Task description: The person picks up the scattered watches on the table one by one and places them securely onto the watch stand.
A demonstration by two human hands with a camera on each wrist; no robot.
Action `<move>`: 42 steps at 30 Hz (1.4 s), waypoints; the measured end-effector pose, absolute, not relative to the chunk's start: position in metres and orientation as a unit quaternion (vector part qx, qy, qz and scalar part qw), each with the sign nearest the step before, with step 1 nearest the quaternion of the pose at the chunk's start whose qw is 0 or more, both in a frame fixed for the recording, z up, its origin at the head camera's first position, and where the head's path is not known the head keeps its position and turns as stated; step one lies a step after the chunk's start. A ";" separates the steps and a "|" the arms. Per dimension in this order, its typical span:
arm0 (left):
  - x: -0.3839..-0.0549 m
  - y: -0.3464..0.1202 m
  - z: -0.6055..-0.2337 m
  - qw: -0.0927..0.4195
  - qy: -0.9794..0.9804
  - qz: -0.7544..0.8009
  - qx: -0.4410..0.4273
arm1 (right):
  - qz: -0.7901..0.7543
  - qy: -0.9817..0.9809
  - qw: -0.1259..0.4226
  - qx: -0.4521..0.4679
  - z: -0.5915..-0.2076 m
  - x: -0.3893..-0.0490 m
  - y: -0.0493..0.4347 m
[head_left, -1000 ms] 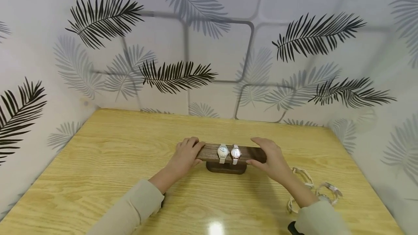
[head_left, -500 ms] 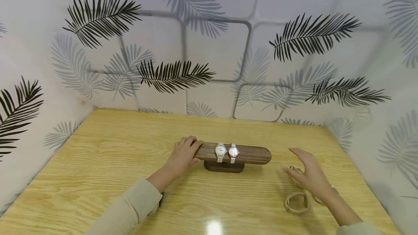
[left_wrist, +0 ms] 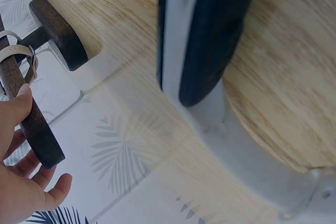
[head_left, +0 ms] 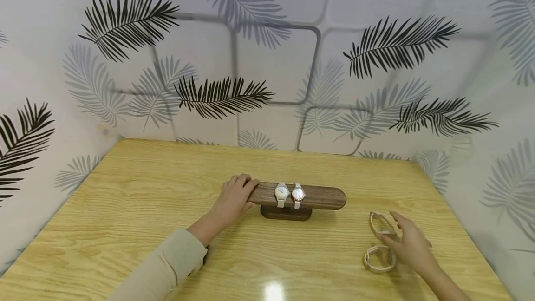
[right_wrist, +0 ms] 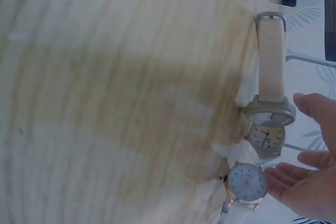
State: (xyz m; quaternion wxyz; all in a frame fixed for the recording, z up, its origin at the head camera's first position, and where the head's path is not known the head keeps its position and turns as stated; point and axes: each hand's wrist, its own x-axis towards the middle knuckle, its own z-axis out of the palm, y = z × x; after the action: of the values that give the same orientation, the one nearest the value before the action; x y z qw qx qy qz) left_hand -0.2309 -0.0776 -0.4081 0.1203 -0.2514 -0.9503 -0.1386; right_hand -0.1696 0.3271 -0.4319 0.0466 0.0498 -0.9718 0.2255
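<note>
A dark wooden watch stand (head_left: 322,197) stands mid-table, its bar carrying two light-strapped watches, one with a cream dial (head_left: 282,192) and one with a shiny face (head_left: 298,193). My left hand (head_left: 231,201) grips the bar's left end, thumb in front and fingers behind. On the right, my right hand (head_left: 411,245) reaches beside the loose watches with fingers spread and nothing held. Its fingertips are close to a white-dialed watch (right_wrist: 245,183); contact is unclear. Two other loose watches, a farther one (head_left: 382,224) and a nearer one (head_left: 379,259), lie as closed loops.
The wooden table (head_left: 146,212) meets a leaf-patterned backdrop (head_left: 267,124) at the back and both sides. A white-and-black band device (left_wrist: 210,51) fills much of the left wrist view.
My right hand has left the bar's right end and moved right and nearer, down to the loose watches. My left hand keeps its hold on the watch stand.
</note>
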 end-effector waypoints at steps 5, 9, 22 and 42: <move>-0.231 -0.077 -0.408 0.123 -0.950 -0.136 -0.252 | 0.251 -0.966 0.048 0.033 -0.440 -0.171 0.326; -0.231 -0.077 -0.408 0.124 -0.950 -0.138 -0.253 | 0.255 -0.966 0.035 0.015 -0.442 -0.173 0.325; -0.231 -0.078 -0.411 0.127 -0.950 -0.129 -0.254 | 0.217 -0.975 0.047 0.014 -0.442 -0.178 0.321; -0.230 -0.078 -0.411 0.131 -0.949 -0.131 -0.254 | 0.286 -0.947 0.142 0.038 -0.441 -0.183 0.310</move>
State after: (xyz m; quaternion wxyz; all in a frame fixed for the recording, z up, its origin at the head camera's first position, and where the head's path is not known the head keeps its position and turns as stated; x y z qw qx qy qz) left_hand -0.2302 -0.0777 -0.4111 0.1313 -0.2543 -0.9491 -0.1314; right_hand -0.1830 0.3097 -0.4414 0.1423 0.0379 -0.9468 0.2862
